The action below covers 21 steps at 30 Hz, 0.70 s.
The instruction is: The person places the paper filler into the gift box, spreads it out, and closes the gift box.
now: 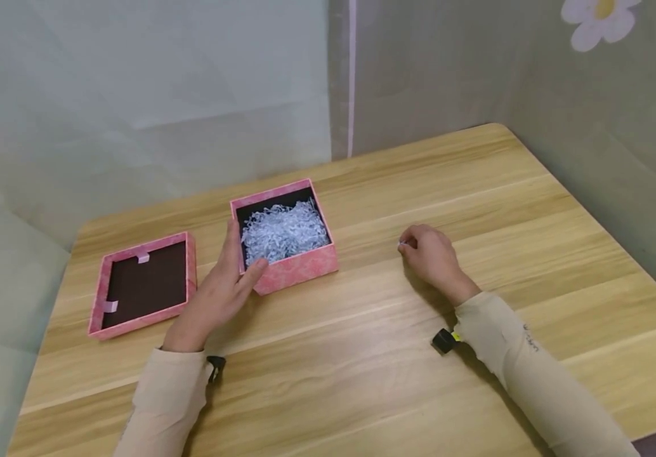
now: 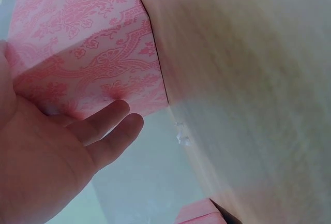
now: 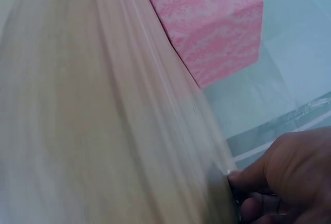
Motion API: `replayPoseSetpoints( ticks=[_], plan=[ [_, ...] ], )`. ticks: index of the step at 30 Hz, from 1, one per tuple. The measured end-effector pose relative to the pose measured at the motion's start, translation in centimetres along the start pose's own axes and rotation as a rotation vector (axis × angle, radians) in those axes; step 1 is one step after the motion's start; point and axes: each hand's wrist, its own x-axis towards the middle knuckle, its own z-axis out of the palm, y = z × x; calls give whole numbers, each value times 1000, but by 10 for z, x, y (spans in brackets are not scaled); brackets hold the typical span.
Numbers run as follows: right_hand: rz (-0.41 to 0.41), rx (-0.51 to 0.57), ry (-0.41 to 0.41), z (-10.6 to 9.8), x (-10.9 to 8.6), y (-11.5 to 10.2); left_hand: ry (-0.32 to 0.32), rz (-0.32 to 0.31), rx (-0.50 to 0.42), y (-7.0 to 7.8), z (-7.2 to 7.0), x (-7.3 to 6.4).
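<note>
A pink patterned box [image 1: 299, 270] with a dark lining stands lidless on the table, filled with pale blue shredded paper [image 1: 285, 231]. My left hand [image 1: 222, 292] touches its near left corner, the fingers straight along the left wall and the thumb at the front rim. In the left wrist view, the fingertips of that hand [image 2: 46, 157] lie against the patterned wall [image 2: 103, 63]. To the right of the box, my right hand [image 1: 431, 254] pinches a small pale scrap [image 1: 401, 242] just above the tabletop; its kind is too small to tell.
The box lid [image 1: 191, 270] lies inside up on the left, with two light ribbon tabs [image 1: 143, 258] on its dark lining. A small whitish scrap [image 2: 182, 138] is on the table [image 1: 328, 368] in the left wrist view. Curtains [image 1: 191, 95] hang behind the table.
</note>
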Motion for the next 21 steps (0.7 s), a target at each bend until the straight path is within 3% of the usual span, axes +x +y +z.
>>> replayPoseSetpoints(
  ticks=[5, 9, 16, 21],
  plan=[
    [-56, -31, 26, 2, 1, -6, -8, 6, -8, 1, -1, -1],
    [-80, -21, -12, 0, 6, -8, -7, -8, -6, 1, -3, -2],
    [-36, 136, -137, -18, 25, -5, -6, -11, -12, 0, 1, -2],
    [-86, 240, -134, -42, 36, -38, 8, -15, 2, -1, 3, -4]
  ],
)
